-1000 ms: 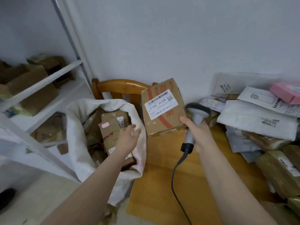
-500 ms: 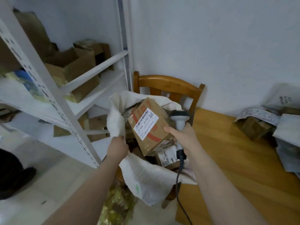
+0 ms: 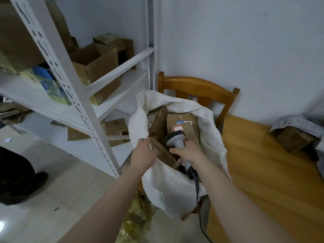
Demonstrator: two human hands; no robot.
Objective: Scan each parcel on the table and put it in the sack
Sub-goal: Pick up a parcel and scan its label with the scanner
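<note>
Lowering the parcel: head view. The brown parcel [image 3: 164, 153] lies tilted in the mouth of the sack [image 3: 175, 185]. I judge it best eased down flat beside the boxes inside [image 3: 182, 120], not dropped on a corner.
Left grip [image 3: 143, 151]: curled at the sack's near rim and seemingly pinching the cloth to hold the mouth wide, though my fingers are hidden behind the hand, so I'm not certain.
Right grip [image 3: 190, 153]: wrapped round the handle of the scanner [image 3: 175, 137], with fingertips against the parcel. I'd mind the cable [image 3: 197, 190], lest it snag on the rim.
Sack: white woven cloth, limp and creased, slumped on a wooden chair [image 3: 198, 85].
Parcel: plain cardboard, stiff and square-edged, with a matt face.
Scanner: smooth grey plastic with a rounded dark head.
Tabletop [image 3: 263, 172]: glossy orange wood, with more wrapped parcels [image 3: 294, 137] at its far right.
</note>
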